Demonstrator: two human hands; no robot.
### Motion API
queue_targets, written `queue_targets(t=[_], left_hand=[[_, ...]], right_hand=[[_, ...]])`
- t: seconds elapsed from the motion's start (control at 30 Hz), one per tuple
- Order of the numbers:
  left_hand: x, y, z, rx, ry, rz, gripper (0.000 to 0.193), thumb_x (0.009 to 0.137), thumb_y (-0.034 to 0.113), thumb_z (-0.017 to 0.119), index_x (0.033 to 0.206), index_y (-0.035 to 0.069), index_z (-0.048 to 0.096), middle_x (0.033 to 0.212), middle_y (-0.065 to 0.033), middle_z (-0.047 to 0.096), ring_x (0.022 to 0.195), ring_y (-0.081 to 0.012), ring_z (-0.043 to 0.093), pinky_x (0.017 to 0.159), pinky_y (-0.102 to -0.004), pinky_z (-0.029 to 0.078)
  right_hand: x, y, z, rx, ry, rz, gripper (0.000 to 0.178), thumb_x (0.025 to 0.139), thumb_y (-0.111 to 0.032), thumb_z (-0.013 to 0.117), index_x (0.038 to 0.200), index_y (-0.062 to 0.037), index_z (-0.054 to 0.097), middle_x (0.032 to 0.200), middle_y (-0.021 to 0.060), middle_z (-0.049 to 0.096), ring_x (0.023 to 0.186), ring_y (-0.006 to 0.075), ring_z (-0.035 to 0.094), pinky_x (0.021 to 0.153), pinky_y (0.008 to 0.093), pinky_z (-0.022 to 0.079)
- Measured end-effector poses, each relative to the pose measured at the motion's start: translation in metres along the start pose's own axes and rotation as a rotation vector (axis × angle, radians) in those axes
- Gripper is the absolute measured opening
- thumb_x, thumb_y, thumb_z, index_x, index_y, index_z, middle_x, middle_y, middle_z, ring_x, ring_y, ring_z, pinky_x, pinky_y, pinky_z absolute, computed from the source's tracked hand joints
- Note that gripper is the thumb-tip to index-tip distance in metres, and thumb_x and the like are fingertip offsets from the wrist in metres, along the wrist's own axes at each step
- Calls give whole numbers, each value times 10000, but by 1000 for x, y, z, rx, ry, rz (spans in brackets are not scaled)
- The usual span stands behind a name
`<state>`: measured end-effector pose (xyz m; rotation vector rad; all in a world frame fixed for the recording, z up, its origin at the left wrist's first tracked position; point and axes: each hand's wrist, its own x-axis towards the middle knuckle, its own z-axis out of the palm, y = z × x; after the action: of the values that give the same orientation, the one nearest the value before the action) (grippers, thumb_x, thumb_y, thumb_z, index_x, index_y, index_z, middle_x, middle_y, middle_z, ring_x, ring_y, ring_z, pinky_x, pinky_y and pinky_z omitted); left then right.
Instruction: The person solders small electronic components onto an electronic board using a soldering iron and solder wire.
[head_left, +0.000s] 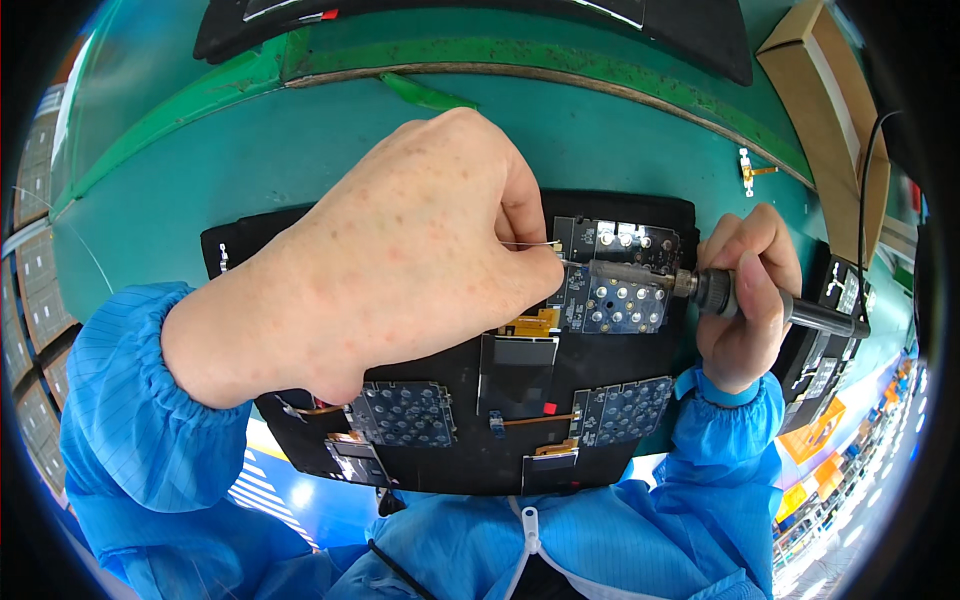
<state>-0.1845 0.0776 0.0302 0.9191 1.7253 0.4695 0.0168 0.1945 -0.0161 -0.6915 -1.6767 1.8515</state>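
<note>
My left hand (410, 240) stretches over the black pad (640, 365), thumb and fingers closed on a thin silvery solder wire (525, 243). The wire's end meets the left edge of a keypad circuit board (628, 305) with round metal domes. My right hand (748, 300) grips a soldering iron (714, 292) by its dark handle. Its barrel points left across the board, and the tip lies close to the wire's end by my left thumb; whether they touch I cannot tell. Below the board, an orange flex cable (535, 323) joins a small display (524, 352).
Two more keypad boards (405, 412) (622, 412) with small displays lie on the pad's near half. A green-taped ledge (560, 62) crosses the table beyond. A cardboard box (835, 110), a loose flex part (750, 172) and another loaded pad (822, 350) are at the right.
</note>
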Motion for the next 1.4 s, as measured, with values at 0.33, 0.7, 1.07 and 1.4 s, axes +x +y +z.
queue_targets(t=[0.33,0.7,1.07,1.4], left_hand=[[-2,-1,1,-2,1,-11,167,716,82,598,739,-78,640,651,-130,642,574,-134,598,533,-239,449],[2,-3,2,-47,-18,-16,158,719,73,590,739,-77,636,661,-132,646,585,-135,607,537,-238,454],[2,-3,2,-30,-3,1,159,721,81,604,723,-75,631,653,-125,644,585,-136,606,535,-241,457],[1,-2,1,-34,-12,-19,155,723,80,606,725,-73,631,648,-122,642,580,-128,599,527,-233,449]], right_hand=[[-2,1,-2,-4,-25,-5,181,768,-177,537,730,-26,446,680,44,463,602,78,342,538,222,246],[-2,1,-4,-8,-35,2,162,769,-157,526,727,-27,440,688,44,452,626,91,357,562,225,260],[-1,2,-3,-8,-15,-18,168,777,-165,530,754,-20,448,692,49,459,618,90,358,558,226,264],[-1,1,-2,5,-24,-14,175,773,-170,533,747,-20,446,692,53,463,618,93,362,559,226,267]])
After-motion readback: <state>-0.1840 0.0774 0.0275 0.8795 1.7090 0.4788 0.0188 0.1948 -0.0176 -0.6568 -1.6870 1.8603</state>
